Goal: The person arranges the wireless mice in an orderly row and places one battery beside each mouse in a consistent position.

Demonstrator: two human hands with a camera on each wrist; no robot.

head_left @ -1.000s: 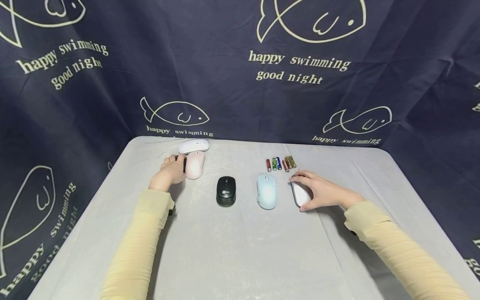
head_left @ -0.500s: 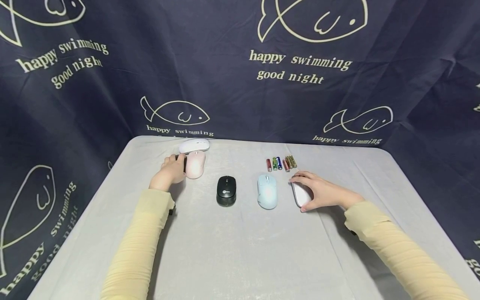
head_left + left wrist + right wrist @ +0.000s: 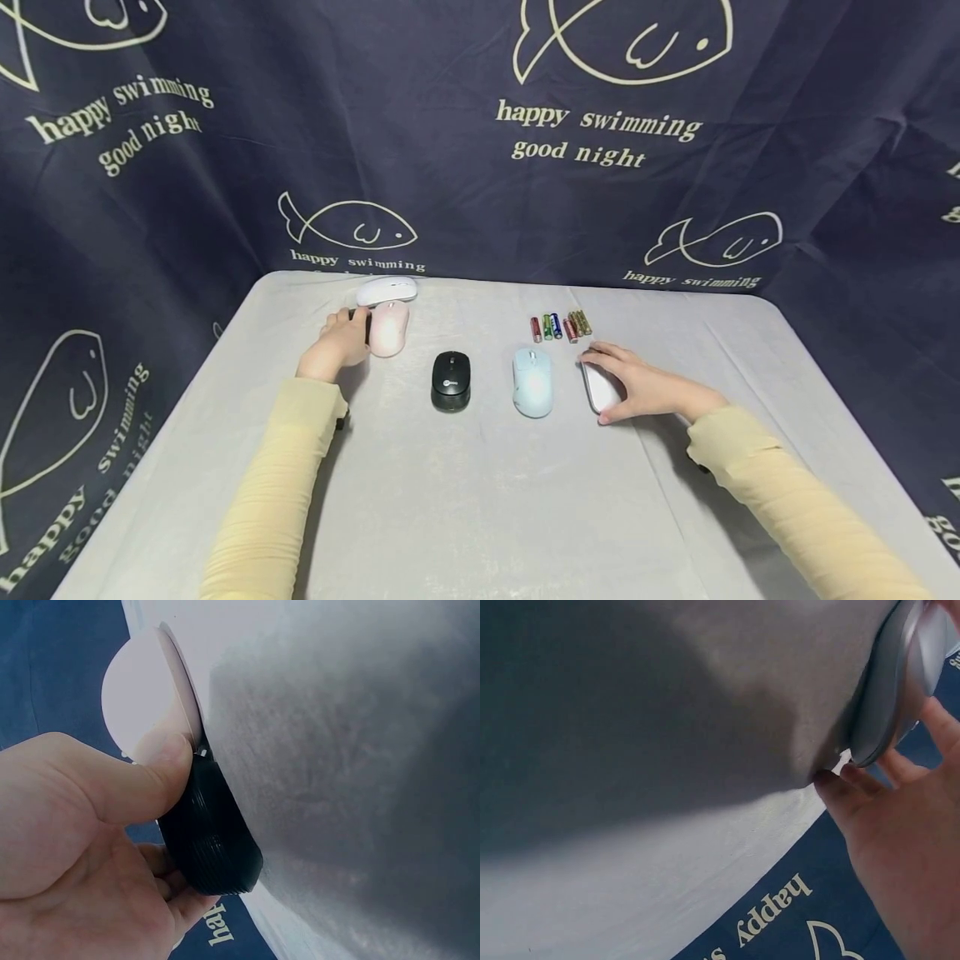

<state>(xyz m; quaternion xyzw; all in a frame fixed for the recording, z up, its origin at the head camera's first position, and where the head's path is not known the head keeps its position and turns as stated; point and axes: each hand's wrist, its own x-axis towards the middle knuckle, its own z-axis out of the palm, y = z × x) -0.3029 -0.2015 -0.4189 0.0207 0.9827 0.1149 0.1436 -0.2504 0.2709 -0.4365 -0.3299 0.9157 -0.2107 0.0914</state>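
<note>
At the table's back left, my left hand grips a black mouse with grooved sides, thumb on one side and fingers on the other. Most of that mouse is hidden by the hand in the head view. Right beside it lies a pink mouse, and behind this a white mouse is turned sideways. My right hand holds a white mouse with a grey edge by its two ends, thumb at the near end and fingers at the far end, on the table.
Between the hands a second black mouse and a light blue mouse stand side by side on the grey-white tablecloth. Several batteries lie in a row behind the blue one. A dark blue curtain hangs behind the table.
</note>
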